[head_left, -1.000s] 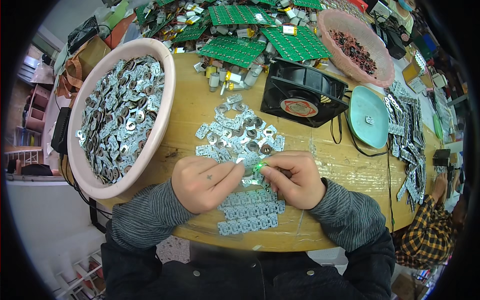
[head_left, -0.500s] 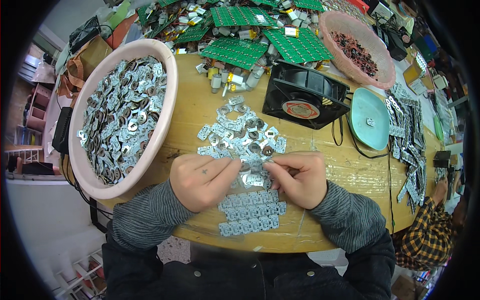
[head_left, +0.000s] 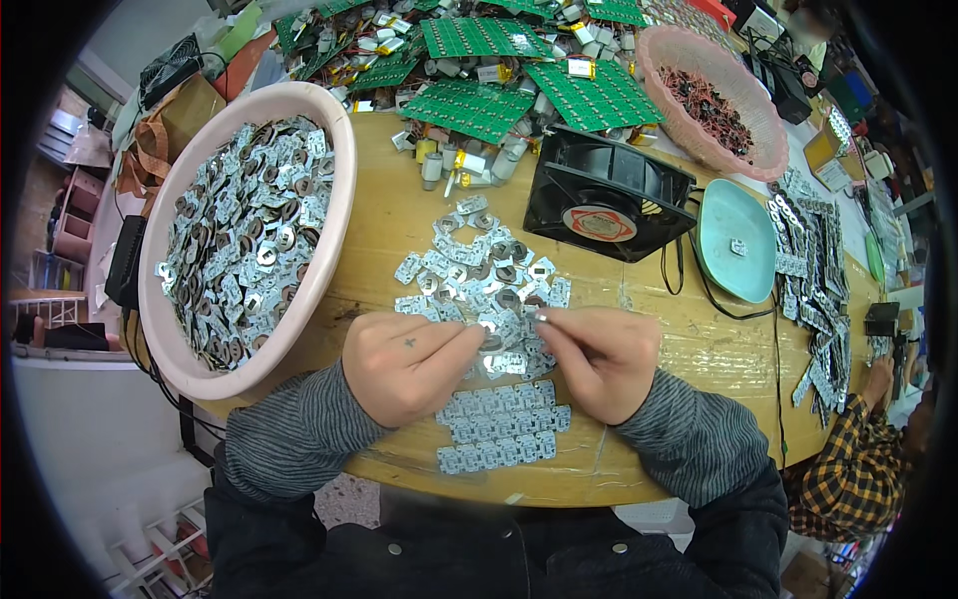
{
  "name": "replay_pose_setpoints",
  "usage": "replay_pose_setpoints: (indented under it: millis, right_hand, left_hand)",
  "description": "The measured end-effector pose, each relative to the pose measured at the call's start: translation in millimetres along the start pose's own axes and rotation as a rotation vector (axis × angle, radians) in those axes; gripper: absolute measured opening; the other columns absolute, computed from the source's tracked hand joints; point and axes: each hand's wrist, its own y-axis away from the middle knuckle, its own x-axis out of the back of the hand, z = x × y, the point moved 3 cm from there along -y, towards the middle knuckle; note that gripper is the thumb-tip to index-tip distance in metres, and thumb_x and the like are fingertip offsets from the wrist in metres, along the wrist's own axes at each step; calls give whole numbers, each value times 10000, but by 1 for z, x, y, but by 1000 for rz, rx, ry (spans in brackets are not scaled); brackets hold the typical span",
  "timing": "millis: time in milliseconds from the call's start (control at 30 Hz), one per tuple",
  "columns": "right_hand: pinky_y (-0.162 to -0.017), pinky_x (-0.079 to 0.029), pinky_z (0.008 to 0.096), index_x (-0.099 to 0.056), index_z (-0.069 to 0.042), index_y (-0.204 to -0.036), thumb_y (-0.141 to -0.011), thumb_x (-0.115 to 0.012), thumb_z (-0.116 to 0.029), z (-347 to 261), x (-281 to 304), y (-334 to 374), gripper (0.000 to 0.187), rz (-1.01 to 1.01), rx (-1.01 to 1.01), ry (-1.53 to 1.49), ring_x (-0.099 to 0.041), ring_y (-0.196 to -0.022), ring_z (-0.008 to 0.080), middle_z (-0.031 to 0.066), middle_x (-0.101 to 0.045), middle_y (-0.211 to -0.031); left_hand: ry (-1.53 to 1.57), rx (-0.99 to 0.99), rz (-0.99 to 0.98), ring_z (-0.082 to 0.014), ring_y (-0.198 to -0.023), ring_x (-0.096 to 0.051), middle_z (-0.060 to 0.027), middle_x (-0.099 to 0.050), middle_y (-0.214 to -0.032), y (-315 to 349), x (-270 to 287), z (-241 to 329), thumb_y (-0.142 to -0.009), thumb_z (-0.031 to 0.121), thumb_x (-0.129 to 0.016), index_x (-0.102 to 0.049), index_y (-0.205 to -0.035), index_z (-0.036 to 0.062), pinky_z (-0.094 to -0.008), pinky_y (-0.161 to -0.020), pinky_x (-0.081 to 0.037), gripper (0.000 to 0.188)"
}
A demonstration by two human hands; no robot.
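Small pale boards (head_left: 506, 275) lie in a loose pile at the centre of the frame. At the pile's lower edge, the left hand (head_left: 410, 365) and right hand (head_left: 607, 361) face each other, apart, fingers curled; I cannot tell whether either pinches a board. Strips of joined boards (head_left: 497, 451) lie just below. A black fan (head_left: 589, 185) stands upper right; a pale tub (head_left: 341, 175) full of boards fills the left.

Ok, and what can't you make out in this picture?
Head view:
Left hand: whether its fingertips pinch anything; its own fingers hide them.
Right hand: bright speck at its fingertips, too small to identify.
Pale basin: its floor, hidden by piled small boards.
Green board at the top: cut off by the edge.
Co-worker's hand: its grip, too small and blurred near the rim.
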Motion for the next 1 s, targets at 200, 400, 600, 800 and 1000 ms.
replay_pose_setpoints:
  millis: [200,400,600,800,1000]
  right_hand:
    - [-600,-558,337,-718,16,-1070,-773,-721,71,-2,-5,1,302,-120,392,-111,-711,-700,273,144,-724,-835]
    - [-622,-577,349,-693,60,-1089,-734,-712,77,-6,-7,3,356,-181,579,32,-711,-717,283,157,-721,-897]
    - [-620,-584,340,-669,69,-1069,-731,-729,-5,-6,-13,6,351,-192,569,84,-712,-758,268,147,-712,-928]
    - [-561,-571,344,-663,71,-1051,-754,-792,0,-8,-10,5,332,-119,589,-41,-701,-675,256,143,-703,-859]
    - [-530,-556,333,-677,64,-1015,-755,-751,67,-15,-7,11,270,19,550,101,-683,-583,267,150,-690,-773]
  left_hand:
    - [51,-23,1,-186,-592,-666,-80,-694,-807,0,1,1,-655,31,-752,-680,-962,-35,-304,-492,-524,322]
    - [87,-96,14,-204,-586,-671,-101,-693,-807,5,-3,2,-672,37,-761,-671,-959,-53,-319,-481,-528,313]
    - [121,-90,4,-225,-609,-688,-117,-698,-813,3,-4,3,-711,34,-776,-668,-966,-56,-331,-494,-545,291]
    - [282,16,-14,-257,-652,-713,-142,-713,-827,1,-7,5,-732,17,-795,-680,-979,-42,-331,-548,-565,279]
    - [306,160,-43,-271,-657,-717,-155,-719,-817,5,-6,13,-742,-13,-775,-693,-985,-37,-334,-568,-571,257]
